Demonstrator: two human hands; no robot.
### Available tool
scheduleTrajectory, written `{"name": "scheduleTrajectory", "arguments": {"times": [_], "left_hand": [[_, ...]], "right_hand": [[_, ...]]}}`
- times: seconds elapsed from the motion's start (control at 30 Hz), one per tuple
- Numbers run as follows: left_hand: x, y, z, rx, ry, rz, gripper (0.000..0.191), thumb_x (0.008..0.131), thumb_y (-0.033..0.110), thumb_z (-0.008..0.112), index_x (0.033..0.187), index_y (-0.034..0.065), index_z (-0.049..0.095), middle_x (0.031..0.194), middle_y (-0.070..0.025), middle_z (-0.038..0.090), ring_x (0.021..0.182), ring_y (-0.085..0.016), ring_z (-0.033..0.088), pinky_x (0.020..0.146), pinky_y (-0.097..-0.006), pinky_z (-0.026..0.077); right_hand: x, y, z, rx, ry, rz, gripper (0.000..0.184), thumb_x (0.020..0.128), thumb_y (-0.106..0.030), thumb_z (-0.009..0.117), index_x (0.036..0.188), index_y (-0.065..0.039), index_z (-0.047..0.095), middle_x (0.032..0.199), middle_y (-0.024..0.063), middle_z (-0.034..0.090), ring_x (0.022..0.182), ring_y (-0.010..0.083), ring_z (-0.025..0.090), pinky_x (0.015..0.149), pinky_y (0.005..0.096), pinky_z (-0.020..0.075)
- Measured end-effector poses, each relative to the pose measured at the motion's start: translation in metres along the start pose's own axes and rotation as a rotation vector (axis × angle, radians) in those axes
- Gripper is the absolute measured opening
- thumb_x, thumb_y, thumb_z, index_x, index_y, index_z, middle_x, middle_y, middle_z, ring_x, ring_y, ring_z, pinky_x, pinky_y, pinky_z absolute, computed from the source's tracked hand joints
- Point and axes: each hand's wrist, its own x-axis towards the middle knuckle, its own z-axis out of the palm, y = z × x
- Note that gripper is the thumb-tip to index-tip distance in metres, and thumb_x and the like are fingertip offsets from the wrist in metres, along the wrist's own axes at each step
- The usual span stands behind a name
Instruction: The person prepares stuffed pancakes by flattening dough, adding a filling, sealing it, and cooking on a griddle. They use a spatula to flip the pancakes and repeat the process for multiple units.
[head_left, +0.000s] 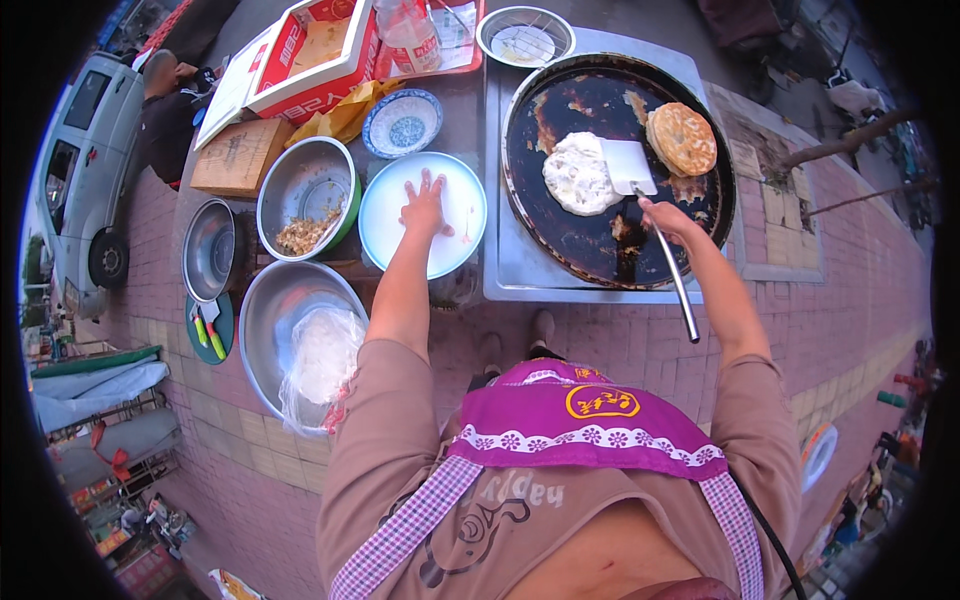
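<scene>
My right hand (670, 220) grips the metal handle of a spatula (628, 166). The spatula's flat blade meets the right edge of a pale, uncooked-looking flatbread (577, 175) in a large round griddle pan (624, 259); whether it reaches under the dough is hidden. Browned flatbreads (681, 139) lie stacked at the pan's right side. My left hand (424, 206) is spread over a white round plate or lid with a blue rim (390, 232), its fingers apart and holding nothing. It appears to rest on that surface.
Left of the plate stand a bowl with crumbly filling (309, 236), a steel bowl (210, 251) and a basin (262, 330) holding bagged dough (324, 360). Knives (214, 337) lie on a green board. Behind are a patterned bowl (403, 124), wooden box (238, 157) and wire-racked basin (526, 37). A person (169, 112) sits beyond.
</scene>
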Motion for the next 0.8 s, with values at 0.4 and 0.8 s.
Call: {"name": "scheduleTrajectory", "arguments": {"times": [0.4,0.8], "left_hand": [[-0.003,0.001,-0.003,-0.067,-0.035,-0.012,0.122,0.055,0.018,0.092,0.152,0.0357,0.021,0.163,0.0043,0.003,0.148,-0.037,0.009,0.099,-0.0659,0.043],[0.002,-0.004,0.004,-0.052,0.013,0.036,0.122,0.051,0.022,0.094,0.151,0.0313,0.024,0.163,0.0,0.007,0.147,-0.04,0.012,0.098,-0.064,0.044]], "right_hand": [[-0.162,0.041,0.03,-0.045,-0.109,0.273,0.05,0.099,-0.047,0.047,0.063,-0.013,0.051,0.054,0.0,0.043,0.044,0.0124,0.035,0.04,0.0318,0.0245],[-0.034,-0.07,0.099,0.175,-0.068,0.085,0.047,0.098,-0.051,0.047,0.071,-0.013,0.05,0.058,0.0007,0.041,0.049,0.0147,0.037,0.044,0.0341,0.0277]]}}
